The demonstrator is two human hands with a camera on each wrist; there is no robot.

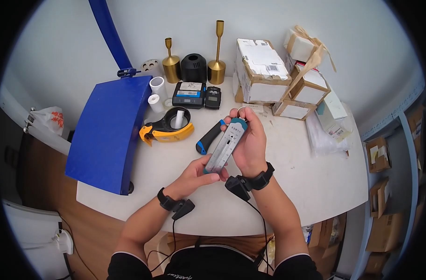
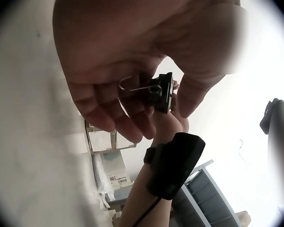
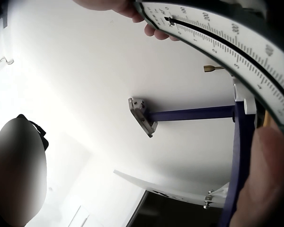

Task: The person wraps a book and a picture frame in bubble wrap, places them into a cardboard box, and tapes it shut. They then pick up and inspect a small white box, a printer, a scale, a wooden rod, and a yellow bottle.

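A spring scale [image 1: 228, 142] with a clear, ruled face and teal ends is held slanted above the table between both hands. My right hand [image 1: 251, 144] grips its upper end, the thumb near the small ring at the top. Around the lower end are the thumb and fingers of my left hand [image 1: 196, 176]. In the left wrist view, a wire hook [image 2: 137, 88] sticks out from the scale's end inside the left hand. The right wrist view shows the ruled face [image 3: 217, 38] close up, its pointer near zero. A black-and-blue handled tool [image 1: 208, 138] lies just behind the scale.
A yellow tape dispenser [image 1: 173, 135] and a blue panel-like stand [image 1: 108, 135] are on the left. Behind are black devices [image 1: 189, 95], paper rolls [image 1: 158, 86] and brass candle holders [image 1: 216, 70]. Boxes [image 1: 264, 74] and plastic bags [image 1: 322, 135] occupy the right. Cables [image 1: 262, 217] trail from both wrists.
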